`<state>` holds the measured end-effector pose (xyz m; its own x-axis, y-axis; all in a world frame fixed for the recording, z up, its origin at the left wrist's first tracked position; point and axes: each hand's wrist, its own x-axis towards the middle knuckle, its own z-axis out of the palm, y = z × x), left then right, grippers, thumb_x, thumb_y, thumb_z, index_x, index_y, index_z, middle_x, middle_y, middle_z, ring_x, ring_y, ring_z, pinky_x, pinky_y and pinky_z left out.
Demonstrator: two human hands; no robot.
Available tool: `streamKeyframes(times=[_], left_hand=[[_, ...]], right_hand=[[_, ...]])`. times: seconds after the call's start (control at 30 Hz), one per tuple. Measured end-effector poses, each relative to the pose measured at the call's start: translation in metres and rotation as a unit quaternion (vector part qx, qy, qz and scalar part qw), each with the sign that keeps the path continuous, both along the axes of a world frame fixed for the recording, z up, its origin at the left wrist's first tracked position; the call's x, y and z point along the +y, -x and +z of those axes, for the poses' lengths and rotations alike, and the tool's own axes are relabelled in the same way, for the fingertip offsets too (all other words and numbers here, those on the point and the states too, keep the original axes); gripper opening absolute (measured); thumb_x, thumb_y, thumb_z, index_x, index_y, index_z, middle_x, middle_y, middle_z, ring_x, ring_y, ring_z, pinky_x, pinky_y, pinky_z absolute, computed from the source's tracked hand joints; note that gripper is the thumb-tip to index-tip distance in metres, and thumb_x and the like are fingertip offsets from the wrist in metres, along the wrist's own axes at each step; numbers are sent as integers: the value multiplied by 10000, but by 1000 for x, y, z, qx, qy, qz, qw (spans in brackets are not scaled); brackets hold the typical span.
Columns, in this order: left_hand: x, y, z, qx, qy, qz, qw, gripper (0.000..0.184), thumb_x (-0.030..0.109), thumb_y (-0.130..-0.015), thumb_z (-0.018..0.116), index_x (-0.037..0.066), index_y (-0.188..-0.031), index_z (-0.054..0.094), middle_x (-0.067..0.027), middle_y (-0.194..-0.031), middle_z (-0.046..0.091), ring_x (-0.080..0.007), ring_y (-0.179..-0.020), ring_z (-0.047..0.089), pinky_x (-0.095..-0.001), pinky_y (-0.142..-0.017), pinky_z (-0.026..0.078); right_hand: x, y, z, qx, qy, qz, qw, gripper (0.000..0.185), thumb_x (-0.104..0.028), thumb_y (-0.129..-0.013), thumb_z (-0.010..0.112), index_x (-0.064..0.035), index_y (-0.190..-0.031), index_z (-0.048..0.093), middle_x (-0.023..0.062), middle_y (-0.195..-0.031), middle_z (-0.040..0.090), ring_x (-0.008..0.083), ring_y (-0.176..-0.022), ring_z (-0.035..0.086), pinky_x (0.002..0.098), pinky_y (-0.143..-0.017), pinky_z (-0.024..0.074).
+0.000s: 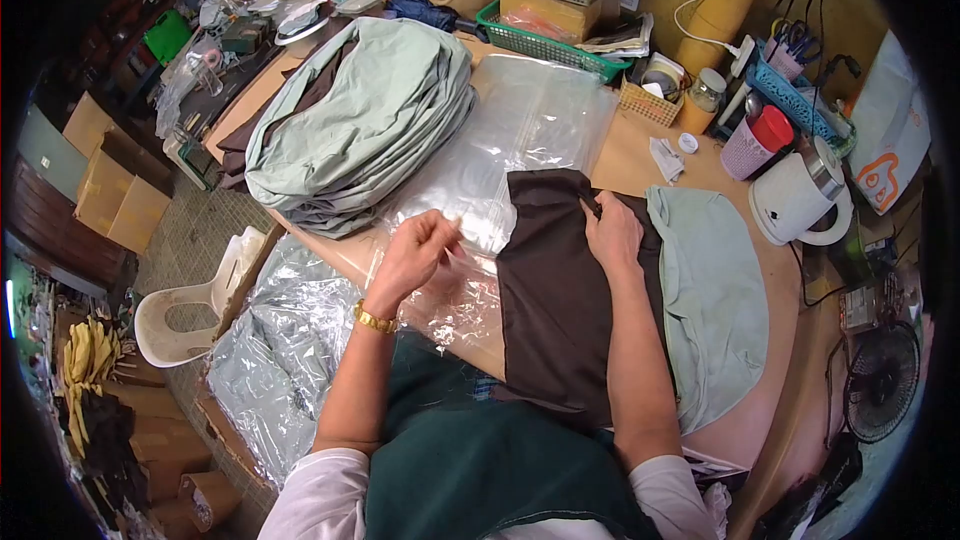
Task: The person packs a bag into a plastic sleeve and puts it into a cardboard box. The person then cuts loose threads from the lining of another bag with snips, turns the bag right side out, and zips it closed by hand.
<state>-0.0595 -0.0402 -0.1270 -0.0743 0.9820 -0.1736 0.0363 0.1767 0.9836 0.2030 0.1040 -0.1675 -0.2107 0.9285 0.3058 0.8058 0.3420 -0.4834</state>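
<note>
A dark brown piece of cloth [555,290] lies flat in front of me, with a pale green-grey folded cloth [710,300] partly under its right side. My right hand [614,232] is closed over the brown cloth's upper part, around something dark; whether that is a small tool or a fold of cloth I cannot make out. To the left of the brown cloth, my left hand [418,252] is raised with its fingers pinched together. What they hold, if anything, is too small to name. Clear plastic bags [535,115] lie beyond and below the left hand.
A large pile of pale green cloth [370,120] stands at the back left of the table. Wrapped plastic packs [285,340] lie lower left, beside a white plastic chair [195,305]. A white kettle [795,200], a pink basket [750,148] and a green basket [545,45] line the far edges.
</note>
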Motion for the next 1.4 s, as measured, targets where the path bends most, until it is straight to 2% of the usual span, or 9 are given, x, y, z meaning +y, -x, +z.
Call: streamKeyframes(times=[0.07,0.17,0.33,0.57,0.7,0.77,1.03,1.27,1.4], left_hand=[[6,5,-13,514,-286,180,788,305,272,-934,635,-2,-1060,597,-146,-1004,656,-180,-798,605,-289,-700,497],[16,-45,10,250,-200,169,932,418,294,-899,669,-18,-1167,597,-202,-1174,579,-283,-1016,585,-359,-845,481],[38,-79,1,324,-49,-31,944,272,233,-875,688,-23,-963,706,-151,-918,711,-221,-814,674,-327,-741,511],[19,-41,4,329,-19,-31,944,240,219,-882,677,-20,-883,694,-127,-756,690,-190,-706,667,-311,-665,506],[36,-62,-11,195,-174,123,957,510,339,-895,683,-23,-1201,497,-108,-1038,624,-228,-863,637,-362,-683,506],[53,-89,-26,195,-263,145,934,687,433,-845,709,-51,-1257,447,-163,-911,660,-261,-724,634,-358,-676,498],[37,-68,-11,218,-85,-43,971,336,282,-911,650,-29,-782,644,-133,-601,523,-156,-579,482,-339,-588,418],[10,-47,5,327,-22,-45,944,305,253,-908,660,-14,-764,630,-69,-581,527,-112,-565,433,-329,-534,382],[10,-42,-16,171,-48,-24,984,228,213,-948,616,10,-845,639,-23,-685,612,-111,-571,513,-262,-519,409]], right_hand=[[1,1,1,39,8,-16,999,228,-240,-889,646,-22,-935,603,189,-879,673,403,-845,637,485,-718,480],[4,1,-7,120,-4,-30,992,222,-238,-913,617,-18,-920,593,207,-853,660,416,-819,629,482,-698,465],[8,-21,-5,184,-13,-72,980,273,-262,-945,587,4,-881,581,232,-763,613,400,-708,586,437,-643,436],[7,-36,-7,174,-31,-88,980,295,-276,-962,563,4,-871,561,227,-754,597,392,-698,561,427,-645,426],[9,-34,-12,190,-46,-81,977,311,-281,-969,554,12,-866,559,217,-746,588,367,-686,544,413,-649,425],[5,-31,-6,228,-39,-80,970,328,-284,-968,558,25,-857,549,206,-733,575,336,-681,531,399,-658,428],[13,-40,-13,243,-50,-76,966,337,-302,-955,578,19,-852,564,199,-721,583,337,-669,542,407,-636,421],[2,-22,5,122,-29,-50,991,283,-290,-916,628,-24,-831,584,185,-712,616,386,-666,591,449,-602,424],[2,-23,8,87,-17,-55,995,274,-293,-900,648,-30,-844,594,168,-766,627,368,-705,603,440,-620,437]])
